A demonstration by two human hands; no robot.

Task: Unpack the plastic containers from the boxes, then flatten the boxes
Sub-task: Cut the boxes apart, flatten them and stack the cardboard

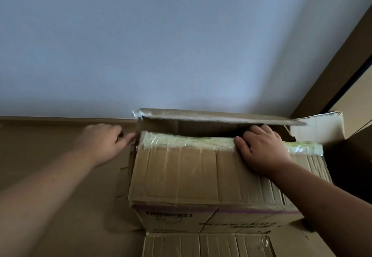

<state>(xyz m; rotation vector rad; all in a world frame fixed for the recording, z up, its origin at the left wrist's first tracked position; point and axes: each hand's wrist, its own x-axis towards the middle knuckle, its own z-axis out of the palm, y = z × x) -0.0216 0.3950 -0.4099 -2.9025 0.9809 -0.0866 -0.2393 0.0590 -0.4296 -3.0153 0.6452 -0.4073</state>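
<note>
A large brown cardboard box (181, 176) stands in front of me on the floor. Its near top flap lies flat, with clear tape along its far edge. The far flap (217, 116) is raised a little, leaving a dark gap between the two. My right hand (261, 150) rests on the near flap with its fingers curled over the taped edge into the gap. My left hand (102, 142) is blurred at the box's far left corner, fingers reaching toward the flap's end. No plastic containers are visible; the inside of the box is dark.
Flattened cardboard (211, 244) lies on the floor at the bottom of the view. A second box with a pale flap (320, 127) stands at the right, beside a brown door frame (332, 71). A plain wall rises behind, with a wooden baseboard (60, 119).
</note>
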